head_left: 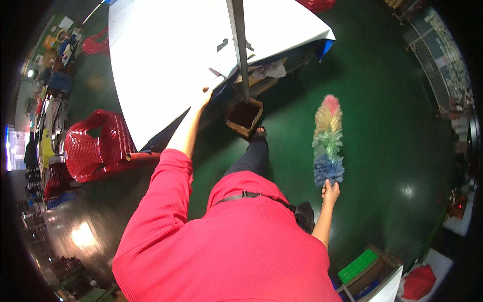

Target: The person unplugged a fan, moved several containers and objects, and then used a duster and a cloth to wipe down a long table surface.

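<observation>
My right hand (330, 191) is closed around the lower end of a fluffy multicoloured duster (328, 138), out to the right over the green floor. Its fibres run from blue near my fingers through green and cream to a pink tip, touching nothing. At the near edge of a white-topped table (151, 65) is my left hand (203, 95). Glare washes out its fingers, so their pose and any hold are unclear. Just beyond it lies a pale, flat item (224, 63) with small dark pieces beside it, too bright to make out.
A grey metal post (238, 43) rises beside the table edge. Below it, an open cardboard box (245, 117) stands by my foot. Red plastic chairs (98, 143) are at the left. A green crate (358, 265) sits on a stand at the lower right.
</observation>
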The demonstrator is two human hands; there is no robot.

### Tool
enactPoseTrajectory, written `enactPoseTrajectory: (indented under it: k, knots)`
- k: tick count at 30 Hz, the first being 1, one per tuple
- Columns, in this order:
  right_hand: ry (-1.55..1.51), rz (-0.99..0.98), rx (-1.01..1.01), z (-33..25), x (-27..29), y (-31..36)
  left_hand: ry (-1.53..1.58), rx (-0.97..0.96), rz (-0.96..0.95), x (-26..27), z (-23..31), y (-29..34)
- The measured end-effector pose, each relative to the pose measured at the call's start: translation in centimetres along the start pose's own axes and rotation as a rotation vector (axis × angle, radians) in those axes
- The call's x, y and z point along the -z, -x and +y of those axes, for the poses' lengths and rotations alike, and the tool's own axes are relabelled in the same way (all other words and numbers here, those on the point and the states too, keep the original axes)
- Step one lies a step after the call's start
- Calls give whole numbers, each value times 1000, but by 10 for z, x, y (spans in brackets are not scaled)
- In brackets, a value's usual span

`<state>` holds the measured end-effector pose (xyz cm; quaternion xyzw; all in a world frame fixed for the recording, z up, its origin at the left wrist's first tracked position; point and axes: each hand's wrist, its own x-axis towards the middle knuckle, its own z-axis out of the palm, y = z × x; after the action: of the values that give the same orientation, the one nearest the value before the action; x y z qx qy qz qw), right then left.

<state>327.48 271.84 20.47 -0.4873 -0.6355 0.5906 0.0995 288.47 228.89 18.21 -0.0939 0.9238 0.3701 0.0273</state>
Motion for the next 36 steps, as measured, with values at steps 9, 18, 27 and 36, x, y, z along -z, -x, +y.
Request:
enactPoseTrajectory:
  k: [9, 18, 27, 36]
  knots:
    - [58, 24, -6, -30, -26, -112, 402, 422, 220, 17, -4, -77]
    - [-8, 53, -39, -77, -56, -181, 894, 642, 334, 51, -29, -76]
    - [61, -142, 393, -197, -109, -289, 1128, 701, 488, 38, 0, -40]
    - [661, -545, 1112, -319, -412, -393, 1200, 622, 657, 30, 55, -5]
